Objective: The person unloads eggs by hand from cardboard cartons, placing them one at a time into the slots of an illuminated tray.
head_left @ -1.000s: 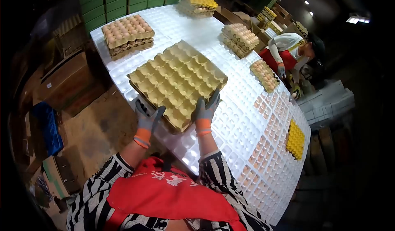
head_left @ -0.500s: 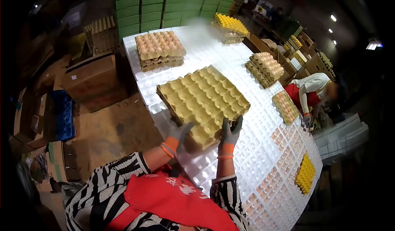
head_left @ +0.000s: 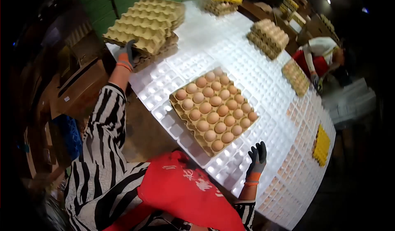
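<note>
The empty cardboard tray (head_left: 144, 23) has come off the egg tray (head_left: 191, 133) on the near desk (head_left: 205, 37), baring the eggs (head_left: 216, 101); the left hand (head_left: 126, 55), apparently clasping its edge, has it by the stack (head_left: 169, 46), while the right hand (head_left: 257, 162), loosely spread, holds nothing.

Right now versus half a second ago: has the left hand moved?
Yes. Judged against the green boxes, the left hand has moved toward them, and is now at the cardboard tray over the corner stack.
</note>
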`<state>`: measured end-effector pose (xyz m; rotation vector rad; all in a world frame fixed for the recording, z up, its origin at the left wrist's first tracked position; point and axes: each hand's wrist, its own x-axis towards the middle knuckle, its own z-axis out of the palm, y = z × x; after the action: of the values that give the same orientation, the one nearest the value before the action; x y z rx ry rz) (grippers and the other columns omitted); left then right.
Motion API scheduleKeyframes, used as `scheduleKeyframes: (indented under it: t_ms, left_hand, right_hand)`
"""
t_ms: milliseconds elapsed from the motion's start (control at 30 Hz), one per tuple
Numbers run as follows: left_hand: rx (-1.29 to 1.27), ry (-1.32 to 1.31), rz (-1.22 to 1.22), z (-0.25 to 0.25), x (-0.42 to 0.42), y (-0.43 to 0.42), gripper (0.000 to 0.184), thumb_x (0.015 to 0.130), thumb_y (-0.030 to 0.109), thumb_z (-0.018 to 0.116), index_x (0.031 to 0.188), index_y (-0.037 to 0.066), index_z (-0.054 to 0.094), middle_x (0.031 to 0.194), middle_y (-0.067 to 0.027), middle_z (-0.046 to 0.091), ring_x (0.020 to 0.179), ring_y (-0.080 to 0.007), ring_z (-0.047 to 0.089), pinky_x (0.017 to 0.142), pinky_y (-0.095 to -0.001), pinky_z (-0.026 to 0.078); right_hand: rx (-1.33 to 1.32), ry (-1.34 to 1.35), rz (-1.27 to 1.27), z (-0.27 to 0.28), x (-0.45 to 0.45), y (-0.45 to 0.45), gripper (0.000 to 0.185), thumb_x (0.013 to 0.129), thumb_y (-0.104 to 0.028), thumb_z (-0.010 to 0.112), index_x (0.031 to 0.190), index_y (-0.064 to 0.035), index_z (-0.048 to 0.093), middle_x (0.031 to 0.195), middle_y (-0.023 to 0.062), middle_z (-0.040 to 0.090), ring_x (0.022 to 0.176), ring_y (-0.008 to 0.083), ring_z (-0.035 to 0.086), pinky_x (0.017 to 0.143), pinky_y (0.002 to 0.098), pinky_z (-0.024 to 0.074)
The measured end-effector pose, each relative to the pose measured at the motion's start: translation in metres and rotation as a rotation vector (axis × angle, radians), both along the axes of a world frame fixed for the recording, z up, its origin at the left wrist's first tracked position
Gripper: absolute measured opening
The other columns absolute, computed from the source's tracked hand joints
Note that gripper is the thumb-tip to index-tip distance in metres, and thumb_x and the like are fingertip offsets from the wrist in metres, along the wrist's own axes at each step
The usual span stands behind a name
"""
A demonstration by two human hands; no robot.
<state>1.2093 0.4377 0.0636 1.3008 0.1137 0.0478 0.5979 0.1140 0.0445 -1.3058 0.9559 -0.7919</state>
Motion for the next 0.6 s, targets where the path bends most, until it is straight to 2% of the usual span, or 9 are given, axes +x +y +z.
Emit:
scheduleKeyframes:
  t_ms: [33,100,200,267,367,433,467,567,600]
  left_hand:
    - [-0.26,-0.002,-0.116,-0.053,0.065,0.022,0.044,0.093,0.034,0.07,0.128,0.008,0.064,0.115,-0.0072,0.066,0.097,-0.0246,0.06,0.082,-0.0438,0.052]
    - [-0.023,-0.014,0.019,-0.054,0.066,0.021,0.048,0.095,0.03,0.069,0.134,0.005,0.06,0.114,-0.0084,0.067,0.091,-0.0241,0.063,0.075,-0.0396,0.054]
    - [0.45,-0.415,0.28,0.016,-0.081,-0.038,0.049,0.099,0.019,0.064,0.141,-0.002,0.052,0.132,-0.0124,0.06,0.115,-0.0251,0.059,0.096,-0.0376,0.049]
    - [0.377,-0.713,-0.103,0.008,-0.147,-0.056,0.048,0.099,0.01,0.061,0.144,-0.003,0.048,0.14,-0.0136,0.057,0.127,-0.0237,0.055,0.108,-0.035,0.043]
    - [0.491,-0.582,-1.142,0.042,-0.261,-0.085,0.046,0.089,0.005,0.07,0.133,0.004,0.06,0.132,-0.0109,0.063,0.122,-0.022,0.059,0.102,-0.0348,0.047]
    - [0.586,-1.189,-1.264,0.038,-0.292,-0.11,0.055,0.077,0.012,0.078,0.13,0.008,0.062,0.124,-0.0136,0.063,0.116,-0.0334,0.059,0.098,-0.0414,0.048]
    - [0.728,-1.36,-1.257,0.035,-0.305,-0.116,0.058,0.074,0.02,0.079,0.128,0.01,0.063,0.122,-0.013,0.063,0.115,-0.0331,0.058,0.097,-0.0428,0.047]
    - [0.897,-1.51,-1.366,0.015,-0.321,-0.137,0.044,0.073,0.025,0.077,0.114,0.013,0.065,0.111,-0.0068,0.063,0.104,-0.0283,0.059,0.089,-0.0423,0.047]
    - [0.947,-1.51,-1.369,0.011,-0.327,-0.141,0.04,0.073,0.026,0.077,0.11,0.014,0.065,0.107,-0.0053,0.063,0.101,-0.0271,0.059,0.086,-0.0421,0.047]
  right_hand:
    - [0.034,0.0,-0.031,-0.005,-0.006,0.009,0.053,0.098,-0.009,0.059,0.149,-0.0043,0.045,0.14,0.0139,0.055,0.117,0.022,0.061,0.094,0.0343,0.0527]
    - [0.068,-0.059,-0.118,-0.002,-0.008,0.025,0.05,0.096,-0.002,0.061,0.145,-0.0025,0.05,0.136,0.0116,0.058,0.114,0.0194,0.061,0.094,0.031,0.0519]
    - [-0.146,0.126,-0.08,0.008,-0.003,0.053,0.042,0.095,0.001,0.062,0.137,0.0016,0.056,0.128,0.0093,0.065,0.114,0.0146,0.06,0.097,0.0286,0.0491]
    - [-0.159,0.148,-0.016,0.032,0.011,0.078,0.04,0.093,0.0,0.067,0.133,0.0009,0.06,0.126,0.0087,0.066,0.106,0.0117,0.062,0.094,0.027,0.0506]
    - [-0.402,0.416,0.212,0.053,0.032,0.1,0.044,0.088,-0.003,0.073,0.131,-0.0062,0.063,0.118,0.0088,0.068,0.1,0.0176,0.065,0.084,0.03,0.0554]
    - [-0.623,0.525,0.289,0.057,0.05,0.112,0.046,0.085,-0.01,0.076,0.13,-0.0103,0.064,0.118,0.011,0.066,0.103,0.0271,0.065,0.082,0.0367,0.0563]
    - [-0.852,0.628,0.333,0.051,0.055,0.111,0.048,0.083,-0.016,0.076,0.129,-0.0095,0.064,0.12,0.0118,0.065,0.106,0.0304,0.063,0.088,0.0398,0.0543]
    - [-0.873,0.896,0.394,0.047,0.076,0.117,0.05,0.078,-0.02,0.076,0.125,-0.009,0.065,0.12,0.0129,0.064,0.106,0.0322,0.061,0.09,0.0414,0.0526]
    - [-0.844,0.805,0.341,0.044,0.076,0.116,0.049,0.078,-0.02,0.076,0.125,-0.009,0.065,0.12,0.0133,0.064,0.105,0.0328,0.062,0.089,0.0413,0.0526]
